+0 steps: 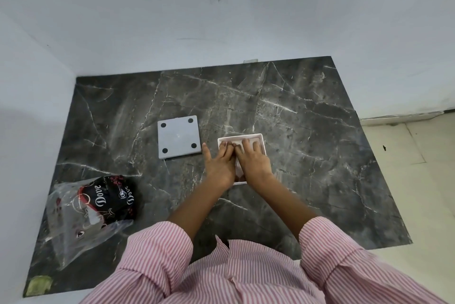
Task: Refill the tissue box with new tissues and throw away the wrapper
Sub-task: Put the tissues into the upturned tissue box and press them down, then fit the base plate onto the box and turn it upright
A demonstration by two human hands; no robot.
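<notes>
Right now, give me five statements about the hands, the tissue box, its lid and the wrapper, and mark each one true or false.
1. Both hands, left hand and right hand, are pressing down inside the open white tissue box. True.
2. The grey lid is fitted on the box. False: it lies apart on the marble table, to the left of the box, with four dark pads facing up.
3. The plastic wrapper lies on the table near its left front corner. True.
4. The left hand is holding the wrapper. False: no hand touches it.
5. The person wears pink striped sleeves. True.
</notes>
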